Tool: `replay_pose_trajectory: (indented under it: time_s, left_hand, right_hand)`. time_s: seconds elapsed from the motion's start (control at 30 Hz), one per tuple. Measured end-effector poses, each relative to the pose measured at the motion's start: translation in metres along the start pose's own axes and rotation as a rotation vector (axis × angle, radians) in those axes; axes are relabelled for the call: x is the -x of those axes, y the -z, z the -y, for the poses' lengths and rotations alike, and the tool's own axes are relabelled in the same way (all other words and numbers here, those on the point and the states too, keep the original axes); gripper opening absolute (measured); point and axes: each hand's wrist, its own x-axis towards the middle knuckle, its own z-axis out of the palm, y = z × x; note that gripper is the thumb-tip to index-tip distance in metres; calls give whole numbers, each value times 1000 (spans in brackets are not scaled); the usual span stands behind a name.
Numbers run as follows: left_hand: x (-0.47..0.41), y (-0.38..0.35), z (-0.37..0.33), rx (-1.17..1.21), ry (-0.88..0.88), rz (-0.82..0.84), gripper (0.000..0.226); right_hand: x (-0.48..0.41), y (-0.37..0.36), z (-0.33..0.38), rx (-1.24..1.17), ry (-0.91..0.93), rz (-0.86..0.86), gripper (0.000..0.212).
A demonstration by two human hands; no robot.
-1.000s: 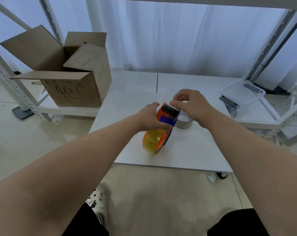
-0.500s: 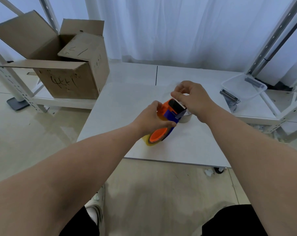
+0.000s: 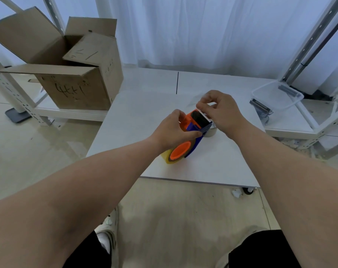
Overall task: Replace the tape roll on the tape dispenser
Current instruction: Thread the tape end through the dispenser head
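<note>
An orange and blue tape dispenser [image 3: 191, 130] lies tilted over the white table [image 3: 145, 105], with a yellowish tape roll [image 3: 167, 157] mounted on its orange hub. My left hand [image 3: 173, 130] grips the dispenser body from the left. At the toothed cutter end, my right hand [image 3: 220, 111] pinches something with thumb and fingers; I cannot make out a tape end there. A second, greyish roll [image 3: 210, 132] lies on the table just behind the dispenser, mostly hidden by my right hand.
An open cardboard box [image 3: 73, 74] stands on a low shelf at the left. A clear plastic tub [image 3: 278, 95] and a dark metal clip-like item [image 3: 260, 108] sit on the shelf at the right. White rack posts frame both sides; the floor lies in front.
The dispenser has tipped so its orange hub faces up more, and my right hand has shifted up onto the cutter end. The camera moved closer.
</note>
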Motion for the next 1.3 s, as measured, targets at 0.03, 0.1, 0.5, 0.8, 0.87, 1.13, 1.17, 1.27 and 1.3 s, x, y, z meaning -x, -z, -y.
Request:
replay_pose_trajectory:
  time_s: [0.03,0.1,0.5,0.8,0.87,1.13,1.17,1.27,1.3]
  left_hand:
    - [0,0,0,-5,-7,-1,56]
    - [0,0,1,-9,-19,4,55]
    - [2,5,5,-40,24,-138,58]
    - [1,3,5,-113,-49,-48,59]
    - [1,3,6,-107,-46,-46,60]
    - [-3,5,5,-99,-2,-40,56]
    - [-3,5,4,-99,3,-38,55]
    - [-3,5,3,-110,2,-33,56]
    - [-2,4,2,-116,-1,-33,57]
  right_hand:
    - [0,-1,-1,5,16,-7,8]
    - [2,-4,-1,34,52,-29,7]
    - [-1,-2,-6,39,44,0,5]
    - [-1,-3,2,67,118,-4,7]
    - [-1,-2,1,94,127,-11,7]
    - [1,-1,14,16,99,39,8]
    - [1,-2,15,16,98,54,8]
    - [1,-3,18,100,106,49,8]
    - [1,-3,19,117,102,44,8]
